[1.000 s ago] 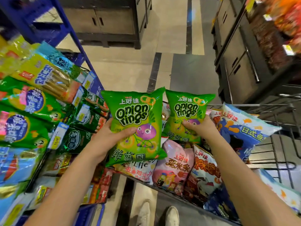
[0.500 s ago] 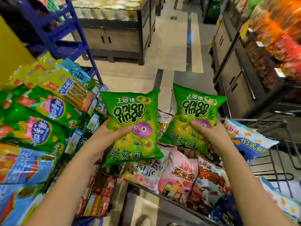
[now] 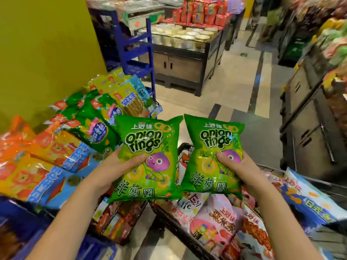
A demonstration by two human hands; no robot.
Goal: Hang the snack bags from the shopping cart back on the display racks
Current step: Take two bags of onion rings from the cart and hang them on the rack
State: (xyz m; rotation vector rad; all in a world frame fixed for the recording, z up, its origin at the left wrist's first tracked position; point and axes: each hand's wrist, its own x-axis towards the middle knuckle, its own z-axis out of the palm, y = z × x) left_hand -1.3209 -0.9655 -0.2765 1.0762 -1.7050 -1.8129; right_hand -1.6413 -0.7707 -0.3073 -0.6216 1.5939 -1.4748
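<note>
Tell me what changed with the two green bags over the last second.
The right hand raised the right green bag up from the cart until it sits level beside the left green bag in the left hand. The view tipped up. Nothing was taken or let go: each hand still grips its bag, and the hanging bags on the left rack stay put.

Bare forearms (image 3: 75, 212); bare left hand (image 3: 112, 167); bare right hand (image 3: 242, 170)

light: bright, even — glare on foil | edges blurred, wide-angle warped
</note>
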